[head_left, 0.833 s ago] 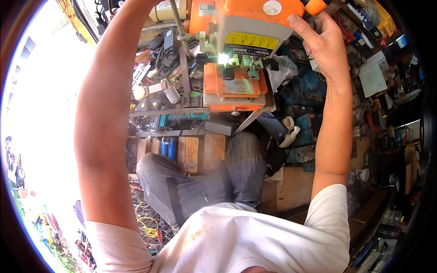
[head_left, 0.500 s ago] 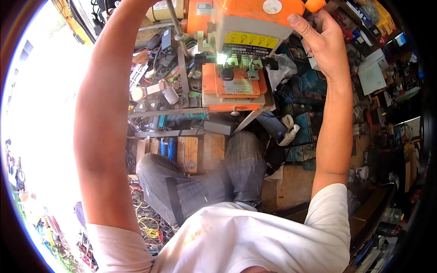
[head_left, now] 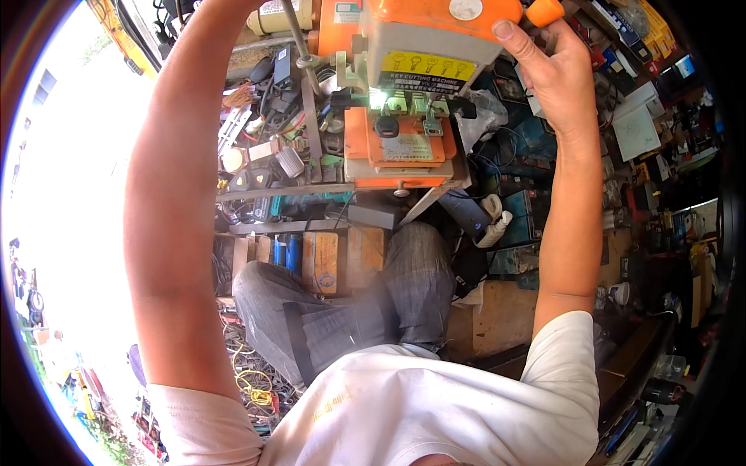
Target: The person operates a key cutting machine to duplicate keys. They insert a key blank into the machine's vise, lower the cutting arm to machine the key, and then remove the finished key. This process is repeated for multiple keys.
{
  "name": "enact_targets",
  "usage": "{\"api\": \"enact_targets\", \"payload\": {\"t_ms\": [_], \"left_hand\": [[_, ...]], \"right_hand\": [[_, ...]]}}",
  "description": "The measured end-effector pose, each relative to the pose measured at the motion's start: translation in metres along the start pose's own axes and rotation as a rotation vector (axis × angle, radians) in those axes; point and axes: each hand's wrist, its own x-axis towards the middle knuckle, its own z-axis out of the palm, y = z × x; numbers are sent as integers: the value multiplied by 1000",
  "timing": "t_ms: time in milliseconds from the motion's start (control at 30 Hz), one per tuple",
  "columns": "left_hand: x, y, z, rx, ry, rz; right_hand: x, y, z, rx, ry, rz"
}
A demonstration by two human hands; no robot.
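Head view: my right hand (head_left: 556, 74) is spread, thumb at the machine (head_left: 427, 39) beyond my knees (head_left: 420, 256), fingers by the orange knob (head_left: 544, 12); two keys (head_left: 386, 126) jut from the clamps (head_left: 396, 103). My left hand is out of frame, so I cannot tell its state.

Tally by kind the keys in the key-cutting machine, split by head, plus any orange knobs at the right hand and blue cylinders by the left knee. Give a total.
Black-headed key: 1
Bare metal key: 1
Orange knob at the right hand: 1
Blue cylinders by the left knee: 2
Total: 5
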Motion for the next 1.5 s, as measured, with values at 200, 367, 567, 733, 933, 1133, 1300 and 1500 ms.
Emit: {"api": "enact_targets", "payload": {"t_ms": [200,367,567,733,933,1133,1300,1500], "left_hand": [[-2,-2,-1,-31,-8,16],[-5,4,0,34,-1,15],[-2,0,-2,71,-16,24],[-1,-2,-4,53,-12,62],[-6,0,-2,-11,-17,91],[-9,6,1,52,-13,56],[-13,10,1,64,12,22],[-9,5,0,40,-11,49]], "right_hand": [[-1,11,7,38,53,-8],[-2,34,-6,-12,19,-7],[-4,20,-1,4,44,18],[-3,19,0,-29,65,51],[-4,17,-1,34,17,9],[-3,10,-2,68,-14,34],[-4,7,3,40,-2,62],[0,23,-5,21,9,80]]}}
